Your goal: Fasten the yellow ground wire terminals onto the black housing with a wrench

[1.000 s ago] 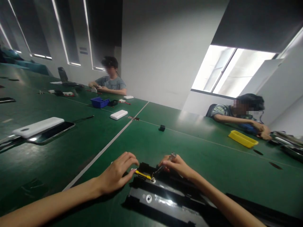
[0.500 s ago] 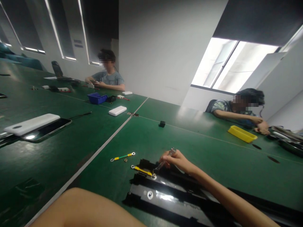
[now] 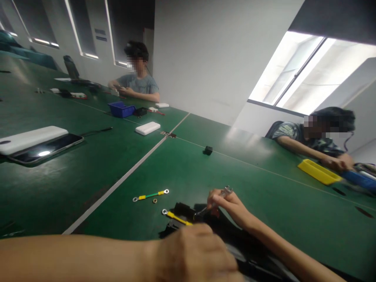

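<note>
My right hand (image 3: 227, 203) is closed round a shiny metal wrench (image 3: 226, 191). One end sticks up above the fingers and the other slants down-left to a black part (image 3: 183, 209). Low in front, my left hand (image 3: 199, 252) is curled with its knuckles up, over the black part; its fingertips and whatever they grip are hidden. A yellow cable with a ring lug (image 3: 178, 217) runs under the left hand, which covers its right end. Beyond it on the green table (image 3: 132, 219) lie a green-and-yellow cable with two ring lugs (image 3: 151, 195) and a small brass nut (image 3: 154, 201).
A small black block (image 3: 208, 150) lies mid-table. Left are a phone (image 3: 47, 149) and a white case (image 3: 35, 138); farther back, a white box (image 3: 147, 128) and a blue bin (image 3: 121, 109). A yellow bin (image 3: 319, 171) stands right. Two people sit across the table.
My left hand has come into view and over the black part, hiding most of it. My right hand still holds the wrench. The view has shifted; a blue object now shows beside the yellow bin.
</note>
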A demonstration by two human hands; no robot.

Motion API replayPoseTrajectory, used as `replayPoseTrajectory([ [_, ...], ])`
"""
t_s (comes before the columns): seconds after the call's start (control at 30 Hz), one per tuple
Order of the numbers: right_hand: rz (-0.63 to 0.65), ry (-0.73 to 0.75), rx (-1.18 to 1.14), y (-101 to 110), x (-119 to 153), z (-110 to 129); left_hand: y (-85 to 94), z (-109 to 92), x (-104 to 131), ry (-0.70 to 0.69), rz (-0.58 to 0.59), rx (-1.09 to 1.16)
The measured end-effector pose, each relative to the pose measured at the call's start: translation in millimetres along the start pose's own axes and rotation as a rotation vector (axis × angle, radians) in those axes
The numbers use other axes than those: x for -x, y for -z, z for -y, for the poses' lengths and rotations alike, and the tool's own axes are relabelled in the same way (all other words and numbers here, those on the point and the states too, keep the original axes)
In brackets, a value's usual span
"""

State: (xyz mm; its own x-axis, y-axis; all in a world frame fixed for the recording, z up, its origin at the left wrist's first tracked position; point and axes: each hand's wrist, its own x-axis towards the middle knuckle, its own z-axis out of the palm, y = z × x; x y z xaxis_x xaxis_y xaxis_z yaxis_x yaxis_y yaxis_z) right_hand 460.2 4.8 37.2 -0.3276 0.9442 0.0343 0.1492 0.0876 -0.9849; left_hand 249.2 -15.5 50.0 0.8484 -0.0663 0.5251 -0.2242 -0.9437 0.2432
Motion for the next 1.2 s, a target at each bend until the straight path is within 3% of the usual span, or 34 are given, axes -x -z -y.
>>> replayPoseTrajectory([
  [0.07,-0.003,-0.001,-0.005,0,0,1,19.9,18,24,0.136,-0.166,-0.003],
  [0.17,0.021,0.000,0.000,-1,-1,4,33.0,37,54,0.400,-0.275,0.097],
  [0.2,0.032,0.001,0.010,-1,-3,5,32.7,41,60,0.434,-0.246,0.129],
  [0.33,0.029,0.043,0.050,-6,-15,6,22.3,51,66,0.433,-0.118,0.149],
  [0.53,0.065,0.041,0.021,-13,-23,-4,18.4,60,60,0.338,0.032,-0.016],
  [0.73,0.110,-0.002,0.049,-14,-16,-3,16.6,61,63,0.306,0.055,-0.081],
  [1.0,0.152,-0.004,0.065,-14,-16,-1,13.3,63,68,0.378,0.130,0.025],
  [1.2,0.102,0.000,0.087,-14,-17,3,17.8,65,65,0.457,0.137,0.171],
])
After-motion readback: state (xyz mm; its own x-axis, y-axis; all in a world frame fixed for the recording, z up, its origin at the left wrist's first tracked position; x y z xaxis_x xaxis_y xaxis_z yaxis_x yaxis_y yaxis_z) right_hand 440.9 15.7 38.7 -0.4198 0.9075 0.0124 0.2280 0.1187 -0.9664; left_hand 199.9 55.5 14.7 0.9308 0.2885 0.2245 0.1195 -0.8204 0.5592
